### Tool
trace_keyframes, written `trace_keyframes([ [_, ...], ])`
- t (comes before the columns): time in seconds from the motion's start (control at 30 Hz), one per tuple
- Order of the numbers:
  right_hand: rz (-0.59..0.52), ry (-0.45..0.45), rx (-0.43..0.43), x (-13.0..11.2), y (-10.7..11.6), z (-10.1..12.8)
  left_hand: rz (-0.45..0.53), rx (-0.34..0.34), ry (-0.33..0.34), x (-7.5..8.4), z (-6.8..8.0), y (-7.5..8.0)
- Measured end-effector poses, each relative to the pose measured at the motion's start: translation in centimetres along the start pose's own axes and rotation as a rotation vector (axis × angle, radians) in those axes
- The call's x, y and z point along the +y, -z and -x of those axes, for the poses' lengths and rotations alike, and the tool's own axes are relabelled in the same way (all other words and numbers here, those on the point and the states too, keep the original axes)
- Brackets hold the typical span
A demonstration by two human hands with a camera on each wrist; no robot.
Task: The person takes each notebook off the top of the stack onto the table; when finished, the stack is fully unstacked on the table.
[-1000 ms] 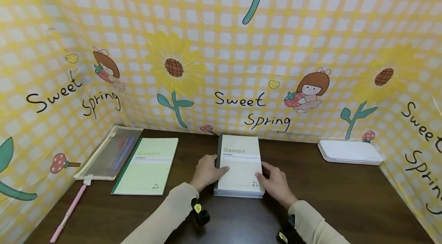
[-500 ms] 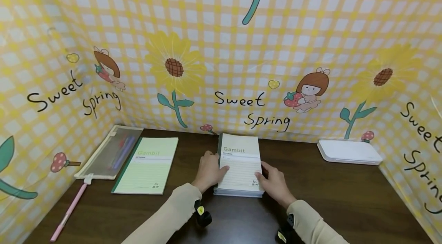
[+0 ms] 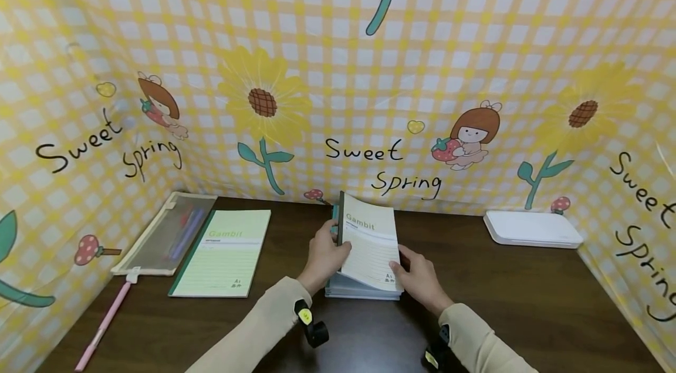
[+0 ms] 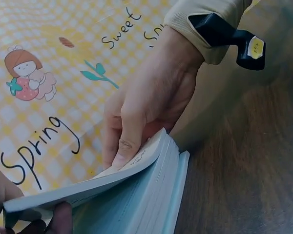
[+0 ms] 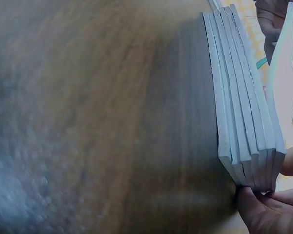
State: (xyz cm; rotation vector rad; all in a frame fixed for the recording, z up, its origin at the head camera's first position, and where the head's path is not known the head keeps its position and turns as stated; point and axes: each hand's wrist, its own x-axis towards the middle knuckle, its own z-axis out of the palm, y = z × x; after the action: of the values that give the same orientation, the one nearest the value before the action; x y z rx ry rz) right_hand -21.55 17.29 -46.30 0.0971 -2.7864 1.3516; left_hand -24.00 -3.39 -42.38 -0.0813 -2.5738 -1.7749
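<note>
A dark wooden table (image 3: 528,302) stands inside a yellow checked backdrop (image 3: 338,68). At its middle, near the far edge, lies a stack of notebooks (image 3: 359,290). The top notebook (image 3: 369,244) is tilted up off the stack along its left side. The left hand (image 3: 323,258) grips that raised left edge, fingers curled behind and thumb on the cover. The right hand (image 3: 419,282) pinches the notebook's near right corner. To the left lie a green notebook (image 3: 224,253), a mesh pencil pouch (image 3: 166,235) and a pink pen (image 3: 102,326). A white tray (image 3: 533,229) sits far right.
</note>
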Motion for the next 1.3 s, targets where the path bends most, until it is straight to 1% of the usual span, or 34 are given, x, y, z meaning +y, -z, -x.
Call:
trace_keyframes([
  [0.1, 0.016, -0.003, -0.010, -0.2, -0.1, 0.0, 0.045, 0.000, 0.036, -0.4, 0.1, 0.3],
  [0.23, 0.044, 0.000, -0.010, -0.4, 0.0, 0.2, 0.153, -0.014, 0.061, -1.0, 0.2, 0.6],
  [0.33, 0.040, 0.029, -0.029, -0.4, -0.3, 0.1, 0.221, 0.009, 0.065, -1.4, 0.2, 1.6],
  [0.43, 0.021, 0.047, -0.049, -0.4, -0.5, 0.1, 0.259, 0.047, 0.078, -1.4, 0.4, 3.8],
  [0.53, 0.015, 0.043, -0.052, -0.5, -0.6, 0.1, 0.251, 0.078, 0.105, -1.3, 0.7, 7.0],
  [0.67, 0.032, 0.040, -0.054, -0.5, -0.3, 0.3, 0.174, 0.118, 0.149, -1.8, 1.4, 11.3],
  [0.73, 0.040, 0.040, -0.055, -0.4, -0.1, 0.4, 0.140, 0.124, 0.171, -2.4, 1.7, 12.8],
  [0.8, 0.046, 0.032, -0.058, -0.4, 0.0, 0.6, 0.121, 0.118, 0.198, -3.2, 2.0, 13.6],
  [0.87, 0.055, 0.016, -0.061, -0.1, 0.3, 0.7, 0.103, 0.106, 0.212, -3.9, 2.1, 13.7],
  [0.97, 0.061, 0.001, -0.069, 0.1, 0.4, 0.9, 0.081, 0.102, 0.224, -4.9, 2.1, 13.4],
  [1.07, 0.046, 0.003, -0.071, 0.2, 0.3, 0.7, 0.047, 0.104, 0.207, -5.8, 1.8, 13.1],
  [1.13, 0.036, 0.006, -0.067, 0.1, 0.1, 0.6, -0.001, 0.100, 0.181, -6.4, 1.6, 13.0],
  [1.17, 0.031, 0.006, -0.065, 0.1, 0.1, 0.5, -0.031, 0.095, 0.172, -6.7, 1.5, 12.9],
  [1.2, 0.025, 0.002, -0.066, 0.0, 0.1, 0.5, -0.083, 0.094, 0.157, -7.0, 1.4, 12.9],
  [1.3, 0.020, 0.004, -0.069, -0.1, 0.0, 0.3, -0.294, 0.104, 0.091, -7.8, 1.3, 12.7],
])
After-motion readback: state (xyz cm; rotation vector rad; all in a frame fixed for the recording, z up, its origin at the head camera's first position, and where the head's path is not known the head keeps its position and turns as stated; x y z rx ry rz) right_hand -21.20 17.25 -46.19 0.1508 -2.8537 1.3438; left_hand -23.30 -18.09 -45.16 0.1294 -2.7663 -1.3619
